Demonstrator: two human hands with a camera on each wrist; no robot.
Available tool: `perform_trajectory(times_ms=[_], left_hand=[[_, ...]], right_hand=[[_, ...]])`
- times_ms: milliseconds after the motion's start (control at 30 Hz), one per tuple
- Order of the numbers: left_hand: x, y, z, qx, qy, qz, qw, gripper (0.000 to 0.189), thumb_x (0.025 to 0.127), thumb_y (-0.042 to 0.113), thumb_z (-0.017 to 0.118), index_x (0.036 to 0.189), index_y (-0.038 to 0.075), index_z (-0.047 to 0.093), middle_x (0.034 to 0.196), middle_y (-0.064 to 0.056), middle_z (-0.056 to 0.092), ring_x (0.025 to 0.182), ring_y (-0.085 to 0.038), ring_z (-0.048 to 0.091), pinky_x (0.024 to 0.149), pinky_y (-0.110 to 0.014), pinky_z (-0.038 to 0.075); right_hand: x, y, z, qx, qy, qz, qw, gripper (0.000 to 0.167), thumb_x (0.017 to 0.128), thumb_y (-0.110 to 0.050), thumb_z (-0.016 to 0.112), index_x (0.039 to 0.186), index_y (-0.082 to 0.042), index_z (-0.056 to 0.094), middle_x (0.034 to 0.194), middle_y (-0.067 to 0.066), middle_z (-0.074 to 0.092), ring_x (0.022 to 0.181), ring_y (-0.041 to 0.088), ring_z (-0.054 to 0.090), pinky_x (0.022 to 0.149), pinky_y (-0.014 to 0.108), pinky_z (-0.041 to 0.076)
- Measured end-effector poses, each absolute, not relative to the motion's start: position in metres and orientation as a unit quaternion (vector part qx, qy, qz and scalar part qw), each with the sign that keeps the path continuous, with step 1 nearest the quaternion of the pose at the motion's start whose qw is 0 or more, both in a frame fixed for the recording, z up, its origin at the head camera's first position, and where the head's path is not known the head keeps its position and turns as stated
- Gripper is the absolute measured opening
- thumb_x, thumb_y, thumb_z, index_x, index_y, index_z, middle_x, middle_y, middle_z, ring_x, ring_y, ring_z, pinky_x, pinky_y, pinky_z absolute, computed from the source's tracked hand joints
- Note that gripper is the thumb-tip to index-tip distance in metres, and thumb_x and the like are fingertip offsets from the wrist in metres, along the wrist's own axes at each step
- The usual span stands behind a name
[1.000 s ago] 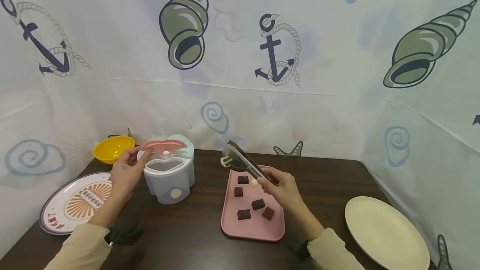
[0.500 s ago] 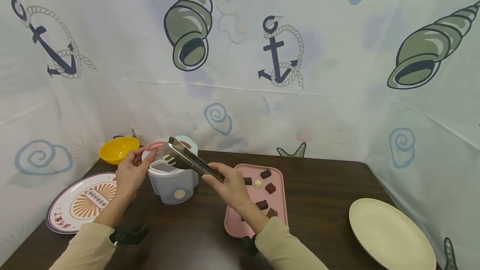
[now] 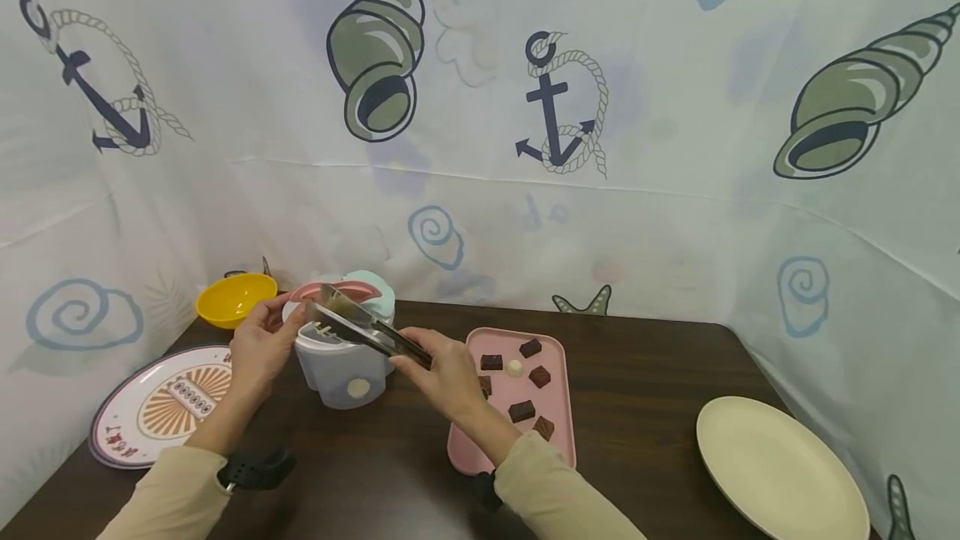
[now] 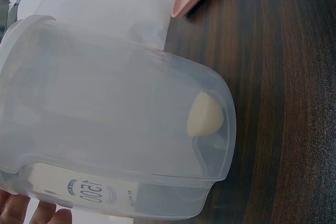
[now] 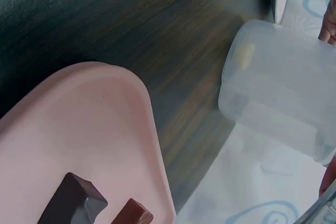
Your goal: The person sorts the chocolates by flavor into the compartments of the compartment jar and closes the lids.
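Note:
A translucent white container (image 3: 341, 369) stands at the table's left, with one pale round candy (image 4: 205, 115) lying inside at the bottom. My left hand (image 3: 279, 317) pinches its pink lid flap (image 3: 333, 290) and holds it raised. My right hand (image 3: 423, 357) grips metal tongs (image 3: 363, 330). Their tips reach over the container's open mouth with a small white piece between them. The pink tray (image 3: 480, 452) to the right of the container carries several dark chocolates (image 3: 521, 411) and one white candy (image 3: 513, 367). The right wrist view shows the tray (image 5: 79, 129) and container (image 5: 283, 87).
A yellow bowl (image 3: 232, 298) sits at the back left corner. A patterned round plate (image 3: 120, 423) lies at the left edge, and a cream plate (image 3: 780, 465) at the right front. A printed cloth wall closes the back and sides of the dark wooden table (image 3: 637, 382).
My right hand carried the tongs with the white piece leftward from above the tray to the container's mouth, then lowered them slightly. The left hand kept the lid flap up.

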State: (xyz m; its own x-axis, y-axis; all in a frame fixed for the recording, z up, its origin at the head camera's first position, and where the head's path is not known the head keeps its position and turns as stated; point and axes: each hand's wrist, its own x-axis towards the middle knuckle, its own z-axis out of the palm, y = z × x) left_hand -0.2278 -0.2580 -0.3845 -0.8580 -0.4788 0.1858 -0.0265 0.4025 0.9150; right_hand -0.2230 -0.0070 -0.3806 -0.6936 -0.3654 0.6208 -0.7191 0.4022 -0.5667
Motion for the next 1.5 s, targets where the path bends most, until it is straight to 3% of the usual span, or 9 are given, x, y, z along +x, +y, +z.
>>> perform_trajectory(times_ms=[100, 200, 433, 567, 767, 933, 1100, 1300, 1500], left_hand=[[-0.229, -0.257, -0.386, 0.157, -0.808, -0.523, 0.222, 0.057, 0.09, 0.044, 0.057, 0.133, 0.007, 0.049, 0.132, -0.016, 0.055, 0.117, -0.03, 0.053, 0.076, -0.004, 0.043], [-0.229, -0.256, -0.387, 0.162, -0.808, -0.522, 0.222, 0.058, 0.089, 0.045, 0.057, 0.134, 0.008, 0.05, 0.132, -0.015, 0.055, 0.117, -0.03, 0.053, 0.076, -0.005, 0.044], [-0.232, -0.256, -0.385, 0.17, -0.81, -0.52, 0.213, 0.065, 0.088, 0.052, 0.057, 0.135, 0.009, 0.048, 0.134, -0.014, 0.054, 0.121, -0.03, 0.051, 0.097, -0.037, 0.045], [-0.232, -0.256, -0.383, 0.169, -0.81, -0.521, 0.211, 0.067, 0.087, 0.053, 0.056, 0.136, 0.008, 0.047, 0.135, -0.015, 0.053, 0.122, -0.031, 0.05, 0.099, -0.044, 0.042], [-0.231, -0.259, -0.381, 0.169, -0.813, -0.519, 0.202, 0.069, 0.087, 0.055, 0.055, 0.137, 0.009, 0.045, 0.137, -0.014, 0.051, 0.124, -0.031, 0.049, 0.099, -0.042, 0.042], [-0.229, -0.262, -0.38, 0.176, -0.814, -0.517, 0.198, 0.069, 0.087, 0.055, 0.054, 0.138, 0.009, 0.044, 0.138, -0.013, 0.05, 0.124, -0.031, 0.048, 0.098, -0.039, 0.043], [-0.23, -0.261, -0.381, 0.182, -0.811, -0.521, 0.196, 0.069, 0.087, 0.055, 0.055, 0.138, 0.01, 0.044, 0.138, -0.012, 0.051, 0.124, -0.03, 0.048, 0.098, -0.037, 0.044], [-0.231, -0.257, -0.384, 0.185, -0.814, -0.513, 0.202, 0.068, 0.086, 0.055, 0.056, 0.137, 0.01, 0.046, 0.135, -0.013, 0.053, 0.122, -0.03, 0.05, 0.097, -0.035, 0.045], [-0.231, -0.256, -0.383, 0.187, -0.812, -0.516, 0.198, 0.068, 0.087, 0.055, 0.055, 0.137, 0.011, 0.046, 0.136, -0.012, 0.052, 0.123, -0.03, 0.049, 0.097, -0.036, 0.044]], right_hand=[[-0.223, -0.006, -0.381, 0.333, -0.811, 0.442, 0.191, 0.033, 0.081, -0.022, 0.073, 0.11, -0.008, 0.067, 0.094, 0.006, 0.07, 0.072, 0.015, 0.063, 0.063, 0.022, 0.049], [-0.223, -0.004, -0.382, 0.336, -0.804, 0.457, 0.179, 0.034, 0.08, -0.02, 0.073, 0.11, -0.006, 0.066, 0.094, 0.008, 0.07, 0.075, 0.02, 0.065, 0.065, 0.028, 0.053], [-0.225, 0.021, -0.382, 0.304, -0.797, 0.502, 0.145, 0.034, 0.083, -0.021, 0.071, 0.115, -0.009, 0.064, 0.093, 0.007, 0.07, 0.071, 0.01, 0.06, 0.062, 0.018, 0.049], [-0.23, 0.058, -0.387, 0.269, -0.806, 0.501, 0.165, 0.032, 0.084, -0.02, 0.07, 0.113, -0.009, 0.065, 0.085, 0.005, 0.069, 0.063, 0.005, 0.055, 0.055, 0.018, 0.045], [-0.238, 0.129, -0.411, 0.174, -0.861, 0.427, 0.217, 0.033, 0.08, -0.02, 0.074, 0.109, -0.008, 0.068, 0.08, 0.005, 0.068, 0.063, 0.008, 0.052, 0.053, 0.019, 0.042], [-0.236, 0.169, -0.43, 0.106, -0.913, 0.348, 0.184, 0.032, 0.079, -0.022, 0.075, 0.107, -0.007, 0.068, 0.08, 0.002, 0.067, 0.062, 0.01, 0.047, 0.056, 0.025, 0.04], [-0.234, 0.181, -0.437, 0.098, -0.933, 0.312, 0.152, 0.029, 0.079, -0.022, 0.074, 0.104, -0.009, 0.069, 0.081, 0.001, 0.068, 0.063, 0.011, 0.049, 0.055, 0.028, 0.04], [-0.232, 0.182, -0.439, 0.105, -0.942, 0.28, 0.153, 0.029, 0.078, -0.022, 0.076, 0.103, -0.009, 0.07, 0.088, 0.005, 0.071, 0.068, 0.014, 0.057, 0.056, 0.031, 0.044], [-0.233, 0.182, -0.436, 0.102, -0.947, 0.269, 0.144, 0.031, 0.078, -0.022, 0.076, 0.104, -0.008, 0.069, 0.088, 0.006, 0.07, 0.068, 0.014, 0.055, 0.056, 0.03, 0.044]])
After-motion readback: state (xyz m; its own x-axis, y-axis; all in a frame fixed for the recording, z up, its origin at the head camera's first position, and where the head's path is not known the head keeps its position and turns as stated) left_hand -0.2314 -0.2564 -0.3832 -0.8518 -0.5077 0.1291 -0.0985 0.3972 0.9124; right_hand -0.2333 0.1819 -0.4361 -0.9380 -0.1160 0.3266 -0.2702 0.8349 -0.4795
